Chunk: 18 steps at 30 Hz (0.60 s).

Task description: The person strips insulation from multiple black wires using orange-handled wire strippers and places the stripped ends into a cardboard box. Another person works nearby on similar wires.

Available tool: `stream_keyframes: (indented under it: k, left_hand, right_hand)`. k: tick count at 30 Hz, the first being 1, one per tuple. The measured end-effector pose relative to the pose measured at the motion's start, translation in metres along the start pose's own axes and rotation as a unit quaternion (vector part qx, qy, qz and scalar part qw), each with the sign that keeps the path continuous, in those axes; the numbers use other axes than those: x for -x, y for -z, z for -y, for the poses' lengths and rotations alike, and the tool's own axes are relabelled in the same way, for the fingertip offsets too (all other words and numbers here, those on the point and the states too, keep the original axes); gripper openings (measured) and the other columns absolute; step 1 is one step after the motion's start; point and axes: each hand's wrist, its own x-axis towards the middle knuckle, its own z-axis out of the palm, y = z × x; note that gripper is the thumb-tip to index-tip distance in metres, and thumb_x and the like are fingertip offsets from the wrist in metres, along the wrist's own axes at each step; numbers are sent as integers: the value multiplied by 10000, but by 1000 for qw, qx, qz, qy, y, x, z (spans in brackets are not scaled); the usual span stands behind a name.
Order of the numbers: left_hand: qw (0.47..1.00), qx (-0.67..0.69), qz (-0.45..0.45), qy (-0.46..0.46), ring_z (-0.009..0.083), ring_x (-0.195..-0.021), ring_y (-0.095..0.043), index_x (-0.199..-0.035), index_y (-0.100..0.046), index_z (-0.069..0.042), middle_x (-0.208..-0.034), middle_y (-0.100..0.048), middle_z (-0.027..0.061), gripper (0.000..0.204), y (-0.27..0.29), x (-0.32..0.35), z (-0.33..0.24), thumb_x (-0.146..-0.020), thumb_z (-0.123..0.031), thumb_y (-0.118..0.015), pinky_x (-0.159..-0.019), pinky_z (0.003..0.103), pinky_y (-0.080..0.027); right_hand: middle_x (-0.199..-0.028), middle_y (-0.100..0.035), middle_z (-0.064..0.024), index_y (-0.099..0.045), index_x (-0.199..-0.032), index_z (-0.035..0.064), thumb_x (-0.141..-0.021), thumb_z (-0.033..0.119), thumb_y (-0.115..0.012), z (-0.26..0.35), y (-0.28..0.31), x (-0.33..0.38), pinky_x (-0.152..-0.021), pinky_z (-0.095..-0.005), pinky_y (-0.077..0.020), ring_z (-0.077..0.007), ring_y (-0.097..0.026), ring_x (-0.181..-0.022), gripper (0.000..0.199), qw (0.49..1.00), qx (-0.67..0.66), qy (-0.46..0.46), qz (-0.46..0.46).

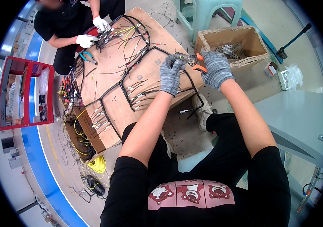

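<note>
My right hand [216,69], in a grey knit glove, is closed round the orange handles of a crimping tool [199,68]. Its dark metal head points left, toward my left hand [170,75], which wears a matching glove. The left fingers are pinched together at the tool's head; what they hold there is too small and covered to make out. Below both hands lies a wooden board [108,108] carrying a black wire harness [121,84]. Many short wire ends branch from the harness, some with white or red tips.
Across the board, a co-worker in white gloves [87,41] handles a wire bundle. Teal-handled pliers [87,57] lie nearby. A cardboard box [233,41] of metal parts stands at right, beside a green stool [207,15]. Red shelving [27,92] and yellow wire coils [98,164] are left.
</note>
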Motion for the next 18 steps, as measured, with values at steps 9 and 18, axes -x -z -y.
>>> stream_keyframes:
  k: [9, 18]
  left_hand:
    - [997, -37, 15, 59, 59, -658, -547, -1011, -568, -13, -836, -606, 21, 158, 4, -6, -6, -864, -64, -542, -552, 180, -466]
    - [990, -121, 43, 53, 49, -583, -500, -954, -590, -23, -753, -582, -6, 118, 4, -10, -5, -848, -58, -551, -521, 185, -434]
  right_hand:
    - [-1069, -528, -146, -451, -1163, 56, -693, 246, -626, 0, -3, -2, -874, -421, -412, -299, -511, -1032, 536, 1000, -6, -3, 20]
    - [-1059, -539, -144, -455, -1147, 54, -698, 213, -612, -4, -7, -2, -869, -425, -416, -298, -515, -1038, 502, 999, -26, -3, 26]
